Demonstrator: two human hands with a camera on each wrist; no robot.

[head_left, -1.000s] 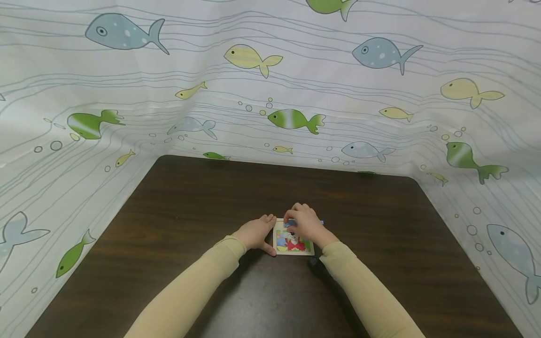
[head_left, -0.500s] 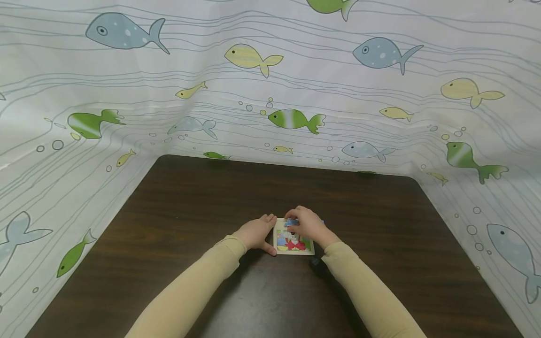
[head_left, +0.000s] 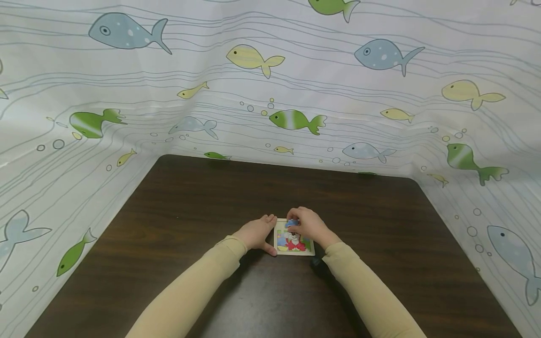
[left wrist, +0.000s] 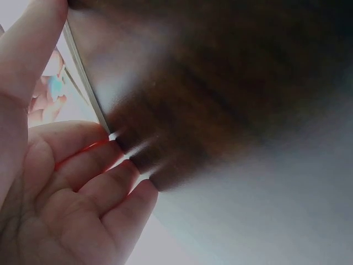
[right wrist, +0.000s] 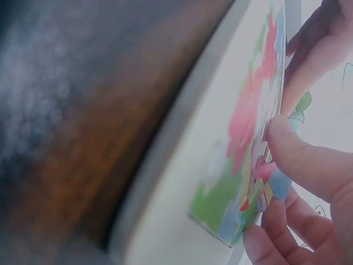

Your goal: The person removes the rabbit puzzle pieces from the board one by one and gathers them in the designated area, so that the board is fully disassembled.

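A small picture jigsaw puzzle in a pale wooden frame [head_left: 296, 255] lies flat on the dark table. Its picture has a red-and-white figure on green and blue. The left hand [head_left: 255, 232] rests along the frame's left edge, thumb spread from the fingers; the left wrist view shows its fingers [left wrist: 105, 179] fairly straight against the tabletop. Over the upper part of the puzzle, the right hand [head_left: 310, 225] pinches a mostly blue puzzle piece [head_left: 291, 224] between thumb and fingers. The right wrist view shows this blue piece [right wrist: 281, 185] by the thumb [right wrist: 300, 160]. The right hand covers the puzzle's upper right.
Dark wood-grain tabletop [head_left: 203, 197] surrounds the puzzle. A white fish-print curtain [head_left: 253, 98] borders the table at the back and both sides. Something black [head_left: 318, 266] shows beneath the right wrist.
The right hand and the blue piece have shifted slightly right. A bit of blue at the frame's upper right corner is no longer visible. The left hand stays in place.
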